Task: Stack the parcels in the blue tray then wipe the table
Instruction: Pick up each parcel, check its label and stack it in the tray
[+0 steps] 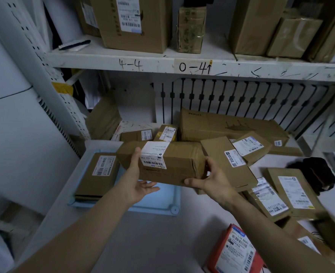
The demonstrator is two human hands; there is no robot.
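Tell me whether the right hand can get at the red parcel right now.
Probably not yet: the right hand grips the long box together with the left hand. The red parcel itself lies uncovered, nothing on it.

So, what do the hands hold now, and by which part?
One long cardboard parcel: the left hand grips its left part, the right hand its right end.

The site is presenting as a parcel depot or courier stockroom. White slotted steel shelving [107, 56] is running across 12 o'clock, its front edge carrying handwritten bay codes [194, 67] "4-4" and "0-41". Cardboard parcels [221, 125] bearing barcoded shipping labels [295, 191] are lying heaped on the table [143, 243] from 1 to 4 o'clock.
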